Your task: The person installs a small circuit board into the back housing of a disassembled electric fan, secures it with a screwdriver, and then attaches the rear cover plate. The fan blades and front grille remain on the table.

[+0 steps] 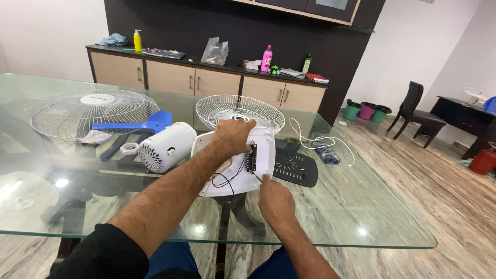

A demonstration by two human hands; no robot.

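Observation:
My left hand [233,135] grips the top edge of a white plastic fan base shell [266,150], tilting it up on the glass table [361,206]. Its inside faces me, with a small black circuit board [251,157] and red and black wires [227,178]. My right hand [275,200] is closed around a thin screwdriver [258,177] whose tip points at the board's lower end. A white fan motor housing [166,146] lies just left of the shell.
A black vented cover [295,168] lies right of the shell, with a white cord [320,140] beyond. Two wire fan grilles [88,113] [240,109], a blue fan blade [139,124] and a tape roll [129,149] sit on the glass. A cabinet with bottles stands behind.

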